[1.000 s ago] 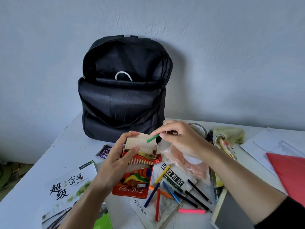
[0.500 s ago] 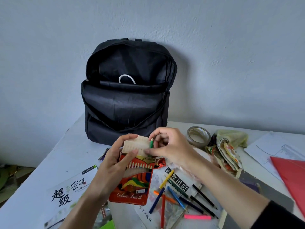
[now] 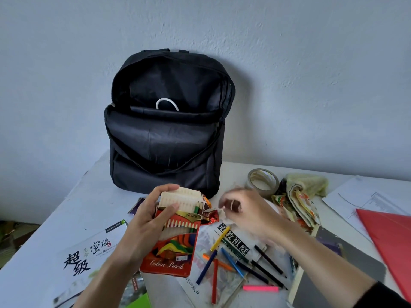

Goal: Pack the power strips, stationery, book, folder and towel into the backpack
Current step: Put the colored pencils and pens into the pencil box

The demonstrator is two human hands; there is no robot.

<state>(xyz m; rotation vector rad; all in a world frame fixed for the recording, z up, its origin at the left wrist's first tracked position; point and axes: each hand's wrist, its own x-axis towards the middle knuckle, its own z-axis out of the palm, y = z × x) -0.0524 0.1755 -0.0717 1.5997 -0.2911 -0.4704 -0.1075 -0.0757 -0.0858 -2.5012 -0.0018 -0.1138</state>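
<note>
Gripping the pencil box (image 3: 171,247) from its left side, the left hand (image 3: 144,225) has its thumb on the front of the pale inner tray and its fingers curled over the top edge.
- **Box:** red card with the flap open. Gold script near the bottom reads "Colour Pencils". The gold band higher up looks like "Acura", though that reading is uncertain. A green pencil (image 3: 196,210) stands at the tray's right end.
- **Right hand (image 3: 249,214):** just right of the box and apart from it, fingers curled. It is motion-blurred, so I cannot tell whether it pinches anything.
- **Loose pencils (image 3: 231,263):** yellow, blue, red, orange and black, scattered over a book (image 3: 233,238) with bold Chinese characters on its cover. A second book (image 3: 89,252) at near left reads "超级" and "密码".
- **Backpack (image 3: 166,134):** black, upright against the wall, main mouth open, with a white cord loop (image 3: 166,103) showing inside.
- **Right side:** tape roll (image 3: 262,180), yellow-green towel (image 3: 307,183), printed papers (image 3: 364,201) and red folder (image 3: 389,241) crowd together, with the folder running out of frame.
- **Table (image 3: 77,207):** the left edge runs diagonally towards the backpack, and bare white surface shows between that edge and the left hand.
</note>
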